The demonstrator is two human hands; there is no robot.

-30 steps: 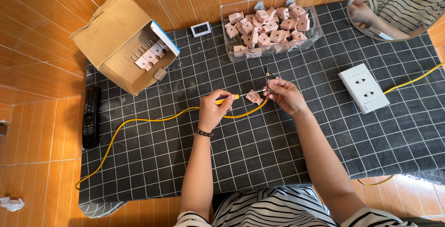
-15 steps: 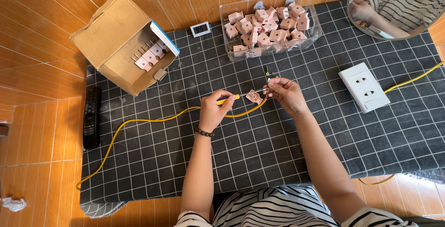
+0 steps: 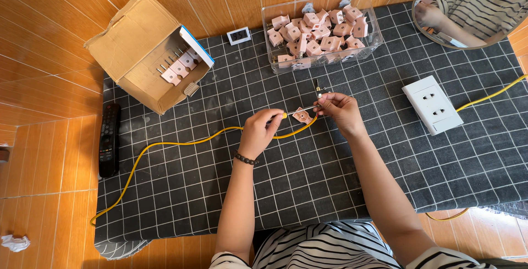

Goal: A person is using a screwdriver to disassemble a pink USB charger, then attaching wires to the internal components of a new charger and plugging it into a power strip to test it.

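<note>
Both hands unmoved, left hand (image 3: 263,131) pinching yellow cable (image 3: 181,143)

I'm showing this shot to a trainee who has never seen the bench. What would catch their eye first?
Probably the yellow cable snaking across the dark checked mat, pinched at its end by the left hand while the right hand holds a small pink plug part to it. Behind them stands a clear tub heaped with the same pink parts, with an open cardboard box at far left.
</note>
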